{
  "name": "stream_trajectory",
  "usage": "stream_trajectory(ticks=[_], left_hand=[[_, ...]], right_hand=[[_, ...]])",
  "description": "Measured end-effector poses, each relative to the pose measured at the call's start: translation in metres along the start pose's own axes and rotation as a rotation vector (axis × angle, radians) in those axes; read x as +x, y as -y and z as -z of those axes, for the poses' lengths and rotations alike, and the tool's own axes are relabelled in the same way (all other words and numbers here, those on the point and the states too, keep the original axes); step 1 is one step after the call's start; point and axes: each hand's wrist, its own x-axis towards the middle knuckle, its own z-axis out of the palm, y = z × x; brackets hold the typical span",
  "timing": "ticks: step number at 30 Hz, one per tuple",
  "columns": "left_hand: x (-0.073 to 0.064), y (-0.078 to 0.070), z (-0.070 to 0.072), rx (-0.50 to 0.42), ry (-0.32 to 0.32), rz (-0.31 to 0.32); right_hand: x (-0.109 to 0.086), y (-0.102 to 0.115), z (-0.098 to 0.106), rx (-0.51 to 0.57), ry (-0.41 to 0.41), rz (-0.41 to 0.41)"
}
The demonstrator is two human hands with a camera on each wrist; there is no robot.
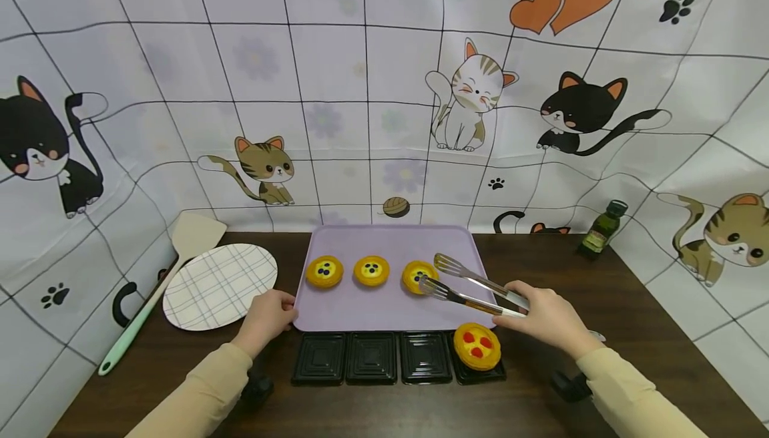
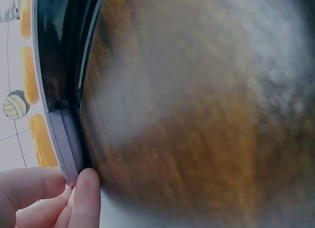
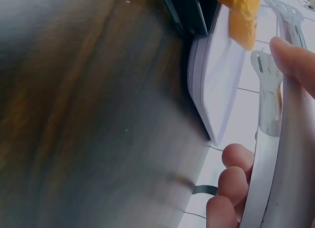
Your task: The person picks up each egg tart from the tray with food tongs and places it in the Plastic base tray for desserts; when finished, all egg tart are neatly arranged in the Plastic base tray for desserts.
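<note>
My left hand (image 1: 268, 318) pinches the left edge of a lilac tray (image 1: 372, 308) between thumb and fingers; the left wrist view shows the grip at the tray's corner (image 2: 69, 159). In my right hand (image 1: 549, 318) are metal tongs (image 1: 480, 281) with white handles, their jaws spread over the rightmost egg tart (image 1: 416, 271) on the tray. Two more tarts with dark dots, a left one (image 1: 324, 272) and a middle one (image 1: 371, 270), stand in a row beside it. A tart with red pieces (image 1: 477, 346) sits in the rightmost black square dish.
Several black square dishes (image 1: 372, 358) line the tray's front edge. To the left lie a checked oval board (image 1: 219, 288) and a spatula (image 1: 192, 241) with a green handle. A green bottle (image 1: 603, 228) stands at the back right, before the cat-patterned wall covering (image 1: 336, 57).
</note>
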Motion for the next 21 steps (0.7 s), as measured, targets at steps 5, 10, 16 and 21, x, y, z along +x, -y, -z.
stream_trajectory(ticks=[5,10,16,21], left_hand=[[0.0,0.0,-0.003,-0.016,-0.002,0.004],[0.0,0.001,-0.003,-0.016,0.006,0.013],[0.002,0.001,-0.002,-0.009,0.006,0.015],[0.002,0.002,-0.002,-0.007,0.002,0.007]], right_hand=[[0.009,0.003,-0.003,-0.003,0.001,0.005],[0.013,0.006,-0.003,-0.028,0.006,0.014],[0.017,0.008,-0.004,-0.046,-0.002,0.024],[0.019,0.01,-0.006,-0.031,0.018,0.021]])
